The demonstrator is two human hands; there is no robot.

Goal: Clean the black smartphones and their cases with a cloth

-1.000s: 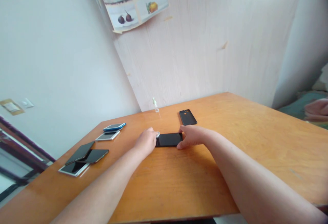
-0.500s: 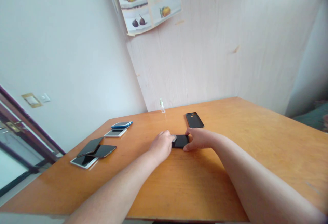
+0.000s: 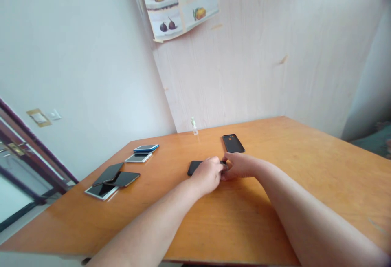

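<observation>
A black smartphone (image 3: 194,166) lies flat on the wooden table in front of me, its long side running left to right. My right hand (image 3: 240,165) grips its right end between thumb and fingers. Over the phone's right half is my left hand (image 3: 208,174), fingers bent and pressed on the screen close to my right fingertips. A small pale cloth-like piece (image 3: 224,166) shows at the left fingertips, mostly hidden. Just beyond my right hand lies an empty black phone case (image 3: 233,143), its inner side up.
On the left of the table (image 3: 171,234) lie a white phone (image 3: 139,157), a blue phone (image 3: 146,148) and a pile with a dark phone (image 3: 109,174), a black phone (image 3: 126,179) and a white-framed phone (image 3: 102,192). A small pump bottle (image 3: 194,126) stands by the wall.
My left hand has slid right along the screen with the pale piece, uncovering the phone's left end. My right hand keeps its grip on the right end.
</observation>
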